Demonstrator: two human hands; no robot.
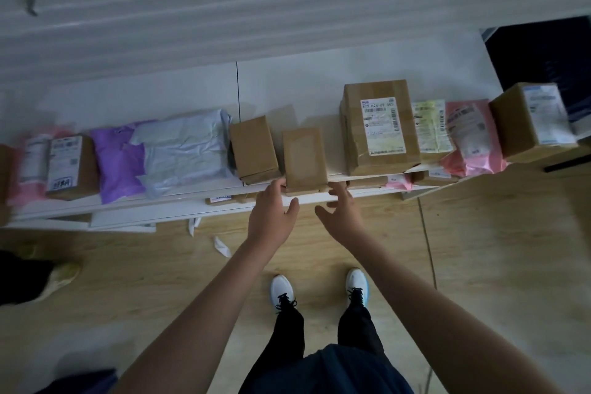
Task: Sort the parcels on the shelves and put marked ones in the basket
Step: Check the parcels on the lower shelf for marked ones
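A plain brown cardboard parcel (304, 158) lies at the front edge of the white top shelf (179, 198), with no label showing on its top. My left hand (271, 213) reaches to its front left corner, fingertips touching the box edge. My right hand (340, 211) hovers by its front right corner, fingers spread and loosely bent, just beside the box. Neither hand holds anything. No basket is in view.
More parcels line the shelf: a small brown box (254, 150), a grey mailer (185, 153), a purple mailer (116, 160), a large labelled box (380, 128), a pink mailer (470, 141), a box at far right (534, 121). Lower shelves hold other parcels. Paper scraps (223, 246) litter the wooden floor.
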